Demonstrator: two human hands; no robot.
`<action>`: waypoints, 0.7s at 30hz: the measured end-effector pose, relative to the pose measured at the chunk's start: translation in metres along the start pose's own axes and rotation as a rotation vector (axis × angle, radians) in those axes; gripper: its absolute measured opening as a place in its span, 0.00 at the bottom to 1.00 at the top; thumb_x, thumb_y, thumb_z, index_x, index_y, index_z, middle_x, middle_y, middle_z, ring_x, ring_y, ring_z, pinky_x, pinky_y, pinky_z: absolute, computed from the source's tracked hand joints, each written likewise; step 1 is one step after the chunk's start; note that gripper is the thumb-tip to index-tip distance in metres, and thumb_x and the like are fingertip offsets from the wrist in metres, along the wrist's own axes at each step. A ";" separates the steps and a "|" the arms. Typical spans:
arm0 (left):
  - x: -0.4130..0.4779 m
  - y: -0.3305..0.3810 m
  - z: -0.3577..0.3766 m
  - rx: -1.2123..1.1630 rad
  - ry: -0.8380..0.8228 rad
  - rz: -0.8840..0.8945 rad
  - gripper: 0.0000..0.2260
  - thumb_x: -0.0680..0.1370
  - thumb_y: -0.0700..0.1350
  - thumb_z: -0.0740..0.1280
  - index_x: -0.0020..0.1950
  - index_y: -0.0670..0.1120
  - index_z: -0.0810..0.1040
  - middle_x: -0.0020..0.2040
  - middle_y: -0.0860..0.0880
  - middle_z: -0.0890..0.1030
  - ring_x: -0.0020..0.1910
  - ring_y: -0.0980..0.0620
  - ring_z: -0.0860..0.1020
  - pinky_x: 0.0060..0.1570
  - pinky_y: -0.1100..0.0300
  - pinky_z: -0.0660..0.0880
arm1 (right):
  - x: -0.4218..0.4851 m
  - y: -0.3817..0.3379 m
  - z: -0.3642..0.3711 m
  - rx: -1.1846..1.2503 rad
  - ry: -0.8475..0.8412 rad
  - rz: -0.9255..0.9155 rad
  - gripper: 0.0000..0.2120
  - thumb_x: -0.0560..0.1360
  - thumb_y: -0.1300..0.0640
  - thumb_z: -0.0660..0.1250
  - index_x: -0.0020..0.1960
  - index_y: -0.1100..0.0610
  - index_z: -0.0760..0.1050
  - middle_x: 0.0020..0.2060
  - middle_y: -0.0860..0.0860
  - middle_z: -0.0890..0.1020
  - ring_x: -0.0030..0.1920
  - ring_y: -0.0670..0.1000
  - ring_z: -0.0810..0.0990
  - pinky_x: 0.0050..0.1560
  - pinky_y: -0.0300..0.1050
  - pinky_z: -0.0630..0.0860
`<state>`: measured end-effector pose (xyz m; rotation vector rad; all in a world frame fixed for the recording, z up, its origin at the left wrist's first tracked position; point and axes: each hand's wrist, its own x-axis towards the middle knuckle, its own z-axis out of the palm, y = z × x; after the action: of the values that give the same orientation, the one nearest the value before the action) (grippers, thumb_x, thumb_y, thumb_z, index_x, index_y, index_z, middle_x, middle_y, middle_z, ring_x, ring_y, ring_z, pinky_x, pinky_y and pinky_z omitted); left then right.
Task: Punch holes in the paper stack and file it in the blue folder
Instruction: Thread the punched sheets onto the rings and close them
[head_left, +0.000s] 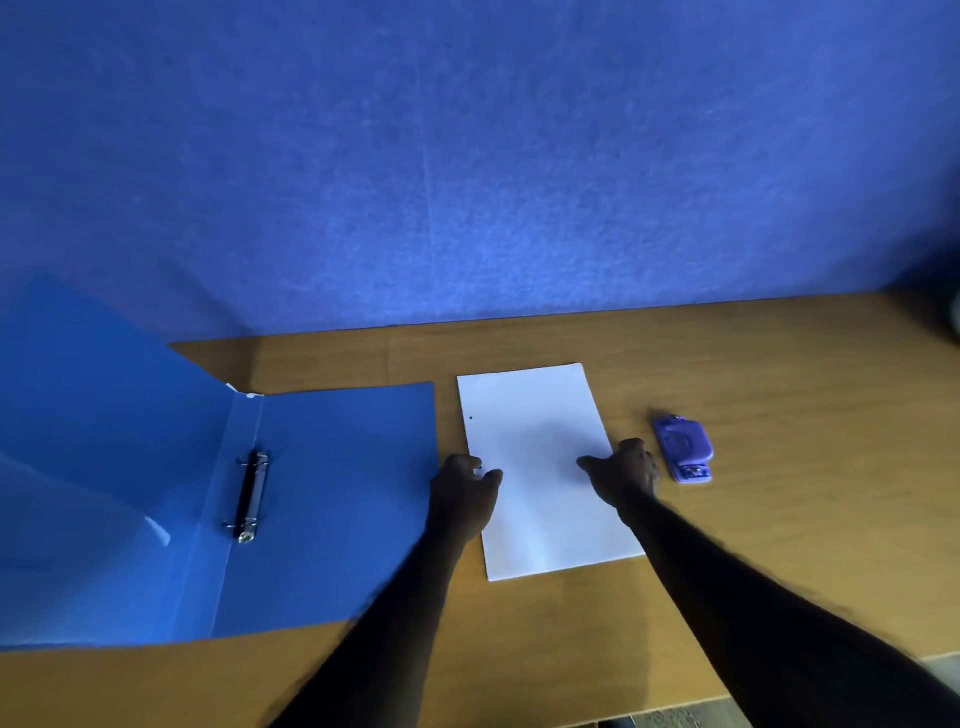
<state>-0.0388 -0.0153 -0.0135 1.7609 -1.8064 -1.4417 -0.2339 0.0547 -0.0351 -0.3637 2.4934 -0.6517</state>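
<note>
Paper (540, 467) sat on the worktop (779, 389) between the open folder (337, 493) and punch (683, 449). Left hand (462, 493) and right hand (628, 473) had fingers (589, 461) pinching its side edges.

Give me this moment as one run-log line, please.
paper: punched | left hand: grips left edge | right hand: grips right edge | folder: open | punch: untouched

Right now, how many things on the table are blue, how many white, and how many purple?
Blue: 1, the folder
White: 1, the paper stack
Purple: 1, the hole punch
Total: 3
</note>
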 end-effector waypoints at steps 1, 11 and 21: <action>0.001 0.002 0.000 0.012 -0.003 -0.002 0.16 0.76 0.49 0.67 0.61 0.43 0.77 0.58 0.47 0.79 0.58 0.47 0.78 0.57 0.58 0.75 | 0.002 0.000 0.001 0.014 -0.018 0.023 0.37 0.65 0.44 0.76 0.66 0.62 0.69 0.62 0.60 0.75 0.63 0.62 0.73 0.63 0.56 0.73; -0.003 0.008 0.003 0.089 -0.035 0.015 0.21 0.77 0.52 0.67 0.67 0.45 0.73 0.63 0.47 0.78 0.59 0.49 0.77 0.48 0.63 0.70 | 0.000 -0.016 0.002 0.027 -0.157 0.098 0.55 0.46 0.22 0.67 0.59 0.61 0.75 0.56 0.58 0.78 0.55 0.60 0.78 0.55 0.56 0.79; -0.010 0.004 0.008 0.021 -0.073 0.038 0.43 0.62 0.72 0.70 0.66 0.43 0.71 0.60 0.49 0.80 0.53 0.50 0.80 0.43 0.60 0.79 | -0.020 -0.024 0.016 0.376 -0.461 0.096 0.50 0.54 0.20 0.68 0.63 0.54 0.76 0.59 0.52 0.80 0.56 0.55 0.80 0.54 0.52 0.78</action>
<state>-0.0449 -0.0036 -0.0096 1.6948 -1.8872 -1.4968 -0.2062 0.0362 -0.0262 -0.2189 1.8940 -0.8660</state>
